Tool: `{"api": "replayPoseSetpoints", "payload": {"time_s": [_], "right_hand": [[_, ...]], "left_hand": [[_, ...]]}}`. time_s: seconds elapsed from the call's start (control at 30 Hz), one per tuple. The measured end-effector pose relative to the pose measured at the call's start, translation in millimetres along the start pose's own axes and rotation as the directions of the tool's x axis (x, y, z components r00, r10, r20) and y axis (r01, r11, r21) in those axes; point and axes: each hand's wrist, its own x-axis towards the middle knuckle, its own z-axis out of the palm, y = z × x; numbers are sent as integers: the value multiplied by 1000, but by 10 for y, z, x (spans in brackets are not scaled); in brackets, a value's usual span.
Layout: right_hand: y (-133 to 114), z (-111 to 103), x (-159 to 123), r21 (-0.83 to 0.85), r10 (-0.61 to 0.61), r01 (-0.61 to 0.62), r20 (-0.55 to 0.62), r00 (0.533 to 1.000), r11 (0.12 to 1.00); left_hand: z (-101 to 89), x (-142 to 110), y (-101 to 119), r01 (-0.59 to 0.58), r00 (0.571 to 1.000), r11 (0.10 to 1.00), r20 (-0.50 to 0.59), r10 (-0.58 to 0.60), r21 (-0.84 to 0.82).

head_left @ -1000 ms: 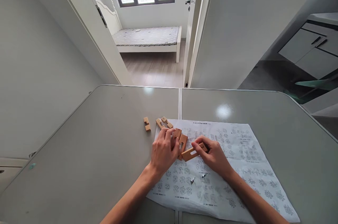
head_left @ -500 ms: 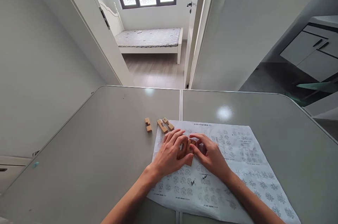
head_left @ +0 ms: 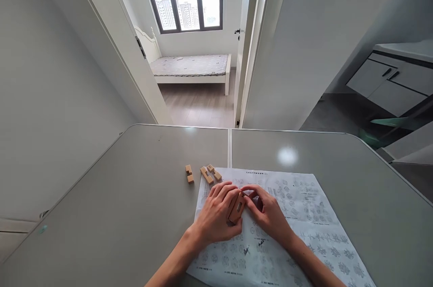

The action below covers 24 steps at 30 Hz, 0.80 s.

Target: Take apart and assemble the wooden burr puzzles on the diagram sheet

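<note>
The slotted block [head_left: 237,209] slants to the far right, between left hand [head_left: 217,213], grasping it, and right hand [head_left: 267,209], fingers pinching its far end.

spreads as grey table [head_left: 152,197] with pale seam [head_left: 230,149] down middle | bears printed sheet [head_left: 304,219] across seam, mostly right of it | carries notched wooden block [head_left: 190,177] just left of sheet

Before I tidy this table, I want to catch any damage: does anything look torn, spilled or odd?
Yes, the printed paper: two small jagged dark spots below the left hand break its otherwise whole surface and look like tears. Nothing else stands out.
</note>
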Motion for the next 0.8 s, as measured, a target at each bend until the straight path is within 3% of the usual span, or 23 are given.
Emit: {"api": "replayPoseSetpoints", "payload": {"time_s": [0.27, 0.43, 0.7, 0.8], "right_hand": [[38, 23, 16, 42, -4, 4, 4, 1000, 999], [39, 8, 24, 78, 3, -6, 37, 999, 997], [12, -9, 44, 88, 16, -19, 29, 999, 996], [-91, -79, -29, 72, 25, -27, 29, 999, 997]], "left_hand": [[-46, 32, 66, -85, 996, 984, -26, 90, 155], [-79, 37, 40, -129, 992, 965, 33, 125, 228], [-165, -23, -14, -72, 996, 984, 72, 61, 162], [-221, -34, -86, -108, 993, 986, 58, 101, 126]]}}
